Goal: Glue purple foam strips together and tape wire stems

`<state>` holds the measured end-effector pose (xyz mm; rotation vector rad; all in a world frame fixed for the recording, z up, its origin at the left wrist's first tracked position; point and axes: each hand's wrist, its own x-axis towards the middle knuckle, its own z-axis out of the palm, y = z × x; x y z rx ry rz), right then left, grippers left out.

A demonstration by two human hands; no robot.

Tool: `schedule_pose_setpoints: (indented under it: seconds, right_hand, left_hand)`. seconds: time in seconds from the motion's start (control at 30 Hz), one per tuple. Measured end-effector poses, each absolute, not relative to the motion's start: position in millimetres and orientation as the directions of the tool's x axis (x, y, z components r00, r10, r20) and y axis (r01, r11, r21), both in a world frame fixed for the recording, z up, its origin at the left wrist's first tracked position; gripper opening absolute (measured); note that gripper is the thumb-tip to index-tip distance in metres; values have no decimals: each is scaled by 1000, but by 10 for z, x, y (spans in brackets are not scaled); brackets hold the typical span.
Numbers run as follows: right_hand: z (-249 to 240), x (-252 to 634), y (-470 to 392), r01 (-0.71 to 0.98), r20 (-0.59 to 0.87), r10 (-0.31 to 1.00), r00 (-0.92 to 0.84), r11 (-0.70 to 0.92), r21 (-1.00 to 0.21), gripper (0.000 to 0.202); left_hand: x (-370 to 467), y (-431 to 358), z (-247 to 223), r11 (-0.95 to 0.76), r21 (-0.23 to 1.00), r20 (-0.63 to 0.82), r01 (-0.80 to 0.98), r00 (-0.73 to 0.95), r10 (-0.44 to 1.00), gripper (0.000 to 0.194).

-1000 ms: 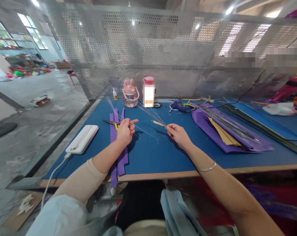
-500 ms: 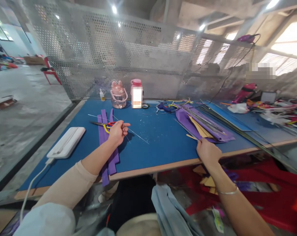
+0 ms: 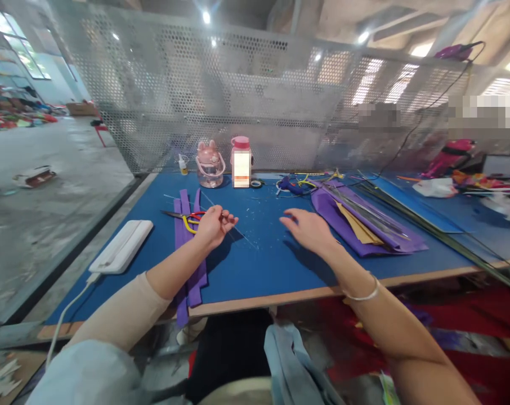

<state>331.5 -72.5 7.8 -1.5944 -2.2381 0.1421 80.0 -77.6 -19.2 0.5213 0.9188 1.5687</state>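
My left hand (image 3: 216,226) is closed, thumb against curled fingers, around thin pale wires (image 3: 247,239) that stick out on both sides of it. Beneath and beside it lie scissors (image 3: 190,221) with red and yellow handles, resting across purple strips (image 3: 191,275). My right hand (image 3: 309,229) hovers over the blue tabletop with its thumb and fingers apart and nothing visible in them. Right of that hand is a pile of purple sheet material (image 3: 329,219) with tan pieces (image 3: 358,224) and thin grey rods (image 3: 373,211) on top.
A white power bank (image 3: 120,247) with a cable lies at the left edge. Along the back stand a small glue bottle (image 3: 183,165), a pink-lidded jug (image 3: 210,169) and a pink bottle (image 3: 240,145). Long dark green rods (image 3: 432,230) cross the right side. A perforated metal screen (image 3: 221,101) rises behind.
My right hand has left the near edge of the purple pile, moved left over the table and opened. My left hand stays near the scissors, shifted slightly right. The view has turned a little.
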Motion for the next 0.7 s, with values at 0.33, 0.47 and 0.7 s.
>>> schedule_pose_setpoints:
  seconds: [0.33,0.47,0.7]
  right_hand:
    - [-479,2234,-543,206,120,790,-601,298,-932,37]
    - [-570,2240,-620,149,89,784,-614,225,-963,35]
    - [-502,2253,-698,-21,76,762,-643,82,-996,32]
  left_hand:
    - [984,-755,-251,-58,806,-44,-589,-158,986,19]
    - [1010,-822,-308,-34,833,-30,-553,-105,994,25]
    - [1011,-886,-398,76,906,-36,-416,103,994,34]
